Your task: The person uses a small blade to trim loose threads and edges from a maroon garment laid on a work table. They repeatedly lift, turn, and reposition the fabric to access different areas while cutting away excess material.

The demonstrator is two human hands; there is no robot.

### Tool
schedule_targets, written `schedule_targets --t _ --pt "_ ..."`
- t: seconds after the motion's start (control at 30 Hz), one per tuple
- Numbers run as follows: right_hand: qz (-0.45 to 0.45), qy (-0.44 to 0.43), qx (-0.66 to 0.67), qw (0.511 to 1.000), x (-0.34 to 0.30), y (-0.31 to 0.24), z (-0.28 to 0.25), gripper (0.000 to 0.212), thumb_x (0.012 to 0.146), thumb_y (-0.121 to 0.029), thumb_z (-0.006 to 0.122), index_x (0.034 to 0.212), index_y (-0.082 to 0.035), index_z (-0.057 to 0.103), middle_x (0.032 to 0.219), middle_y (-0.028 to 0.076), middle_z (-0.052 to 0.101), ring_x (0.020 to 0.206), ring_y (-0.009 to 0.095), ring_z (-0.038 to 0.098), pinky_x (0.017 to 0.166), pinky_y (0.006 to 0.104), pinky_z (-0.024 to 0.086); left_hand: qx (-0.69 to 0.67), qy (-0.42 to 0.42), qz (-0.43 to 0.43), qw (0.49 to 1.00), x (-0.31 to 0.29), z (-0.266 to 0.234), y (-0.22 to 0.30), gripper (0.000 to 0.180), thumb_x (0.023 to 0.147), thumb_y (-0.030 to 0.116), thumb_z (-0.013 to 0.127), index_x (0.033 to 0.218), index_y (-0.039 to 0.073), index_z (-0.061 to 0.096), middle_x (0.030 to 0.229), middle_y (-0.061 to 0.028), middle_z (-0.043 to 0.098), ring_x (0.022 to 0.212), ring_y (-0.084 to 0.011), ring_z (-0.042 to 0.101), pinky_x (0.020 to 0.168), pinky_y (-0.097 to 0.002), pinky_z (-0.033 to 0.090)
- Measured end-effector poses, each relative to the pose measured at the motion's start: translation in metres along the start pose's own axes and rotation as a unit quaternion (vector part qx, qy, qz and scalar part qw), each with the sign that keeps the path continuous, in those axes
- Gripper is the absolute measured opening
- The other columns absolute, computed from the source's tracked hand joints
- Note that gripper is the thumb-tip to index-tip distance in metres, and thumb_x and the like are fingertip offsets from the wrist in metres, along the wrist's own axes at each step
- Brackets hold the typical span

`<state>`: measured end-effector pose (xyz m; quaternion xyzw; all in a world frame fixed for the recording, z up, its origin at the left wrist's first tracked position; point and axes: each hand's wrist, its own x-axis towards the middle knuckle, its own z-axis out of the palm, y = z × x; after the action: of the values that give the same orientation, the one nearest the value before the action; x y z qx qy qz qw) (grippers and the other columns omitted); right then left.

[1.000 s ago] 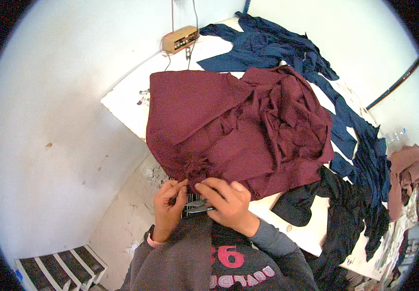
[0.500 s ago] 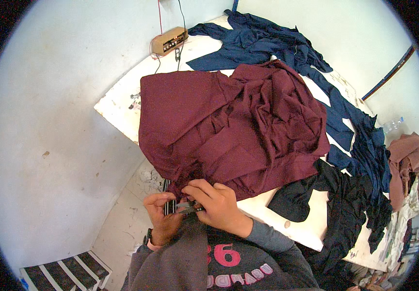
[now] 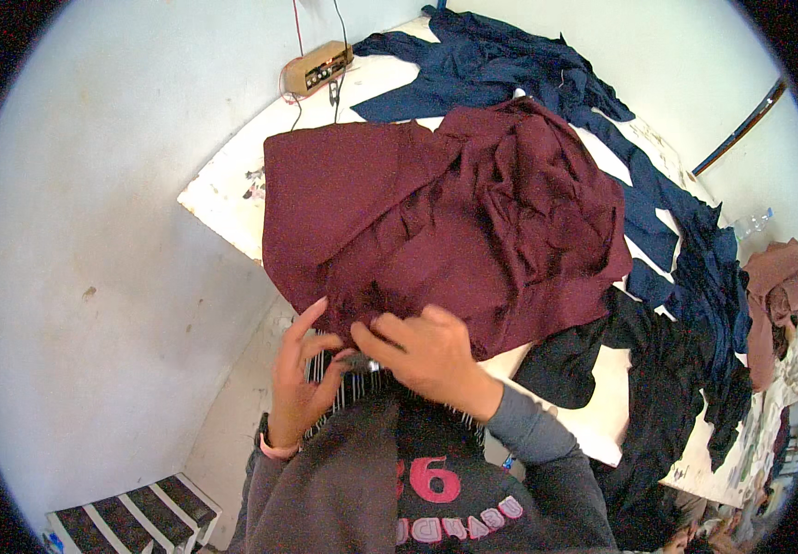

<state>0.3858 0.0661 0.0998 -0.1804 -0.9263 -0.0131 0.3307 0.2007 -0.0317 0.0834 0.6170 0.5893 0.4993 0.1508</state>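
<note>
A maroon garment (image 3: pixel 436 231) lies spread and wrinkled over the table, its near edge reaching my hands. My left hand (image 3: pixel 302 379) is at that edge, index finger stretched out and thumb apart from it. Opposite it, my right hand (image 3: pixel 431 355) has its fingers curled, slightly smeared by motion. Between the hands gleams a small metal tool (image 3: pixel 371 366), apparently thread snips, mostly hidden by the right fingers. Black-and-white striped cloth (image 3: pixel 353 392) shows beneath both hands, in front of my dark sweatshirt (image 3: pixel 343 489).
The white table (image 3: pixel 223 194) holds dark blue garments (image 3: pixel 500 69) at the back and right, and black cloth (image 3: pixel 657 369) at the near right. A brown box with wires (image 3: pixel 318 69) stands by the wall. A striped stool-like thing (image 3: pixel 136 517) is low left.
Both hands have moved up towards the maroon cloth. The left fingers have spread from a pinch on a striped band. More of the striped cloth shows, and the snips are more hidden.
</note>
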Motion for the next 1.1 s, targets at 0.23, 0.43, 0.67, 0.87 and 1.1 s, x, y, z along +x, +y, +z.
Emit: schedule_targets --t 0.23,0.43,0.67,0.87,1.1 --pt "-0.047 0.111 0.017 0.993 0.050 0.028 -0.028 0.020 0.083 -0.023 0.062 0.102 -0.020 0.068 0.076 -0.004 0.052 0.057 0.011 0.058 0.055 0.0315 0.038 0.045 -0.009 0.143 0.989 0.064 -0.008 0.014 0.039 0.083 0.002 0.076 0.122 0.007 0.071 0.100 -0.0104 0.074 0.080 -0.0237 0.068 0.076 -0.0352 0.051" --pt "-0.059 -0.024 0.024 0.998 0.085 0.040 -0.057 0.029 0.071 -0.013 0.072 0.100 -0.017 0.074 0.086 0.003 0.069 0.077 0.020 0.071 0.059 0.0380 0.049 -0.099 -0.013 0.018 0.995 0.075 -0.017 0.021 0.031 0.082 0.005 0.080 0.112 0.001 0.071 0.094 -0.0087 0.075 0.074 -0.0144 0.067 0.070 -0.0276 0.051" --pt "0.117 0.130 -0.406 0.897 0.178 0.165 -0.114 0.041 0.088 -0.004 0.060 0.125 -0.022 0.062 0.122 0.006 0.068 0.074 0.030 0.070 0.067 0.0410 0.058 -0.076 -0.005 -0.094 0.993 0.033 0.006 -0.025 0.063 0.088 0.012 0.080 0.142 0.004 0.049 0.086 -0.0044 0.067 0.067 -0.0096 0.060 0.064 -0.0253 0.048" --pt "0.125 0.213 -0.247 0.937 0.128 0.151 -0.124 0.031 0.082 -0.004 0.067 0.110 -0.017 0.073 0.106 0.006 0.074 0.092 0.031 0.074 0.079 0.0361 0.058 0.045 -0.032 -0.176 0.983 -0.010 0.005 -0.069 0.035 0.090 0.017 0.076 0.122 0.008 0.065 0.095 -0.0080 0.064 0.073 -0.0178 0.061 0.067 -0.0327 0.049" --pt "0.234 -0.067 0.084 0.966 -0.004 0.124 -0.092 0.031 0.072 0.000 0.074 0.101 -0.008 0.072 0.102 0.009 0.072 0.093 0.030 0.071 0.081 0.0362 0.057 0.205 -0.013 0.037 0.978 0.009 0.019 -0.071 0.028 0.089 0.016 0.073 0.116 0.010 0.067 0.109 -0.0098 0.063 0.098 -0.0307 0.062 0.093 -0.0406 0.049"
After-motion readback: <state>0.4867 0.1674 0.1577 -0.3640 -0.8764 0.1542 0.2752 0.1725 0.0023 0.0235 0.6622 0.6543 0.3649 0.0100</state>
